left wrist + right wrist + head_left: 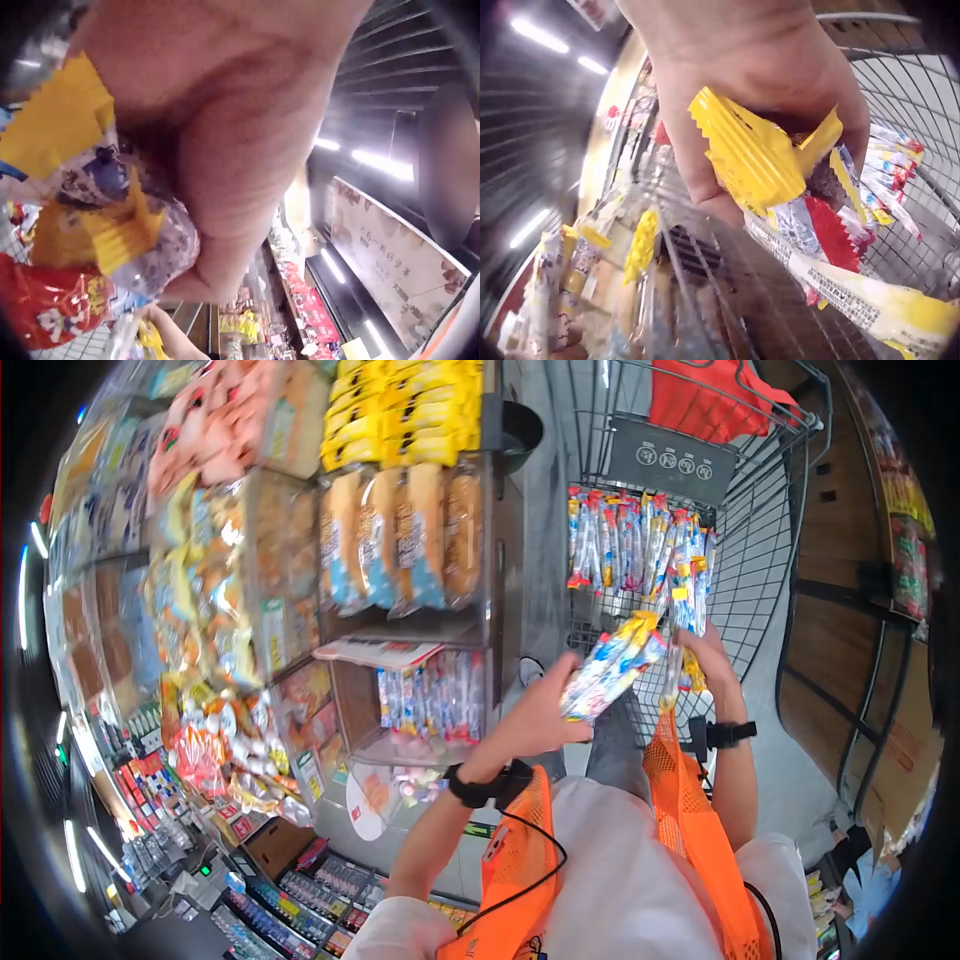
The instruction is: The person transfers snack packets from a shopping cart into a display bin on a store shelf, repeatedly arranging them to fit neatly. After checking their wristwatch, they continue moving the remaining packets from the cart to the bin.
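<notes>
In the head view my left hand (pixel 540 705) grips a bunch of long, thin wrapped snack sticks (pixel 612 665) with white, blue and yellow wrappers. It holds them tilted, between the shelf and the shopping cart. Close up in the left wrist view, their yellow crimped ends (pixel 60 120) stick out beside the palm. My right hand (pixel 708 658) is at the cart's near end, its fingers curled round more of these snack sticks. Yellow and red wrapper ends (pixel 750 157) poke out of that grip in the right wrist view. Rows of similar sticks (pixel 620 540) lie in the cart.
The wire cart (pixel 750 550) has a dark sign panel (pixel 675 460) and a red cloth-like item (pixel 715 400) at its far end. On the left, a shelf compartment (pixel 430 695) holds more wrapped sticks below packaged bread (pixel 400 540). Wooden shelving (pixel 845 560) stands to the right.
</notes>
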Motion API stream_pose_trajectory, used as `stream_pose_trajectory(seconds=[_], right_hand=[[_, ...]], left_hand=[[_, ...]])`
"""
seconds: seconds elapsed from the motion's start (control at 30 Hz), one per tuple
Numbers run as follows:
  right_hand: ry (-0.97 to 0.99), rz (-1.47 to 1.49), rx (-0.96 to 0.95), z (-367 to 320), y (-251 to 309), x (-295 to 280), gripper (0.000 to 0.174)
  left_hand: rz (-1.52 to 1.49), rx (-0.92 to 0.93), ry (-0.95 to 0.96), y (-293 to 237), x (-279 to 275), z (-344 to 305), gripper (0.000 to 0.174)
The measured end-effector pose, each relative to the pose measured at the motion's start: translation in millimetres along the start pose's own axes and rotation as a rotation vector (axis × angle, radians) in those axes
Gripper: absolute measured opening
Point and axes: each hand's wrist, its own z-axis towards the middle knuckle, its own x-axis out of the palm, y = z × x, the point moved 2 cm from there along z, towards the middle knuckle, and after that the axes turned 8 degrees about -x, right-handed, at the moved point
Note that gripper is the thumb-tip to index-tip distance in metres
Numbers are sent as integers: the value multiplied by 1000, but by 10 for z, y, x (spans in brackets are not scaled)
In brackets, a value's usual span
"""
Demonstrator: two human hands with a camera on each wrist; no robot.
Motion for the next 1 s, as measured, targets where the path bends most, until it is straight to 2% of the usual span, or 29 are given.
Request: stream_pose_trajectory(seconds=[0.1, 0.2, 0.3, 0.37, 0.4, 0.47, 0.53, 0.6, 0.7, 0.73, 0.77, 0.8, 0.9, 0.93, 1.0], right_hand=[[161, -239, -113, -611, 387, 451, 58], [382, -250, -101, -1241, 756, 1042, 72], [650, -298, -118, -1602, 833, 1557, 81], [808, -460, -252, -1639, 623, 1892, 83], [830, -611, -238, -1689, 638, 2099, 83], [866, -916, -201, -1728, 709, 2594, 83], [719, -946, -347, -1634, 538, 3040, 81], [613, -650, -270, -1331, 162, 3424, 82], [380, -648, -236, -1039, -361, 3917, 81], [370, -663, -221, -973, -518, 4021, 80], [356, -680, -204, -926, -668, 4087, 80], [341, -700, -189, -934, -700, 4123, 79], [231, -684, -217, -1052, -730, 4135, 77], [158, -643, -373, -1057, -835, 4135, 79], [91, -603, -450, -1158, -792, 4136, 80]], left_hand=[[173, 330, -213, 602, -424, -610, 71], [32, 249, -332, 1183, -861, -1211, 67], [-228, 16, -319, 1893, -1221, -1374, 68], [-280, 40, -472, 2297, -1410, -1259, 59], [-305, 50, -548, 2470, -1500, -1193, 54], [-331, 129, -538, 2634, -1656, -1057, 58], [-293, 133, -566, 2899, -1836, -779, 57], [-366, 131, -556, 2839, -1854, -718, 54], [-422, 85, -562, 2807, -1856, -640, 47], [-414, 60, -572, 2790, -1859, -618, 46], [-407, 37, -578, 2785, -1855, -600, 45], [-441, 100, -538, 2846, -1885, -520, 43], [-561, 25, -347, 2909, -1923, -411, 45], [-575, 33, -348, 2895, -1898, -386, 47], [-600, 52, -349, 2771, -1802, -339, 50]])
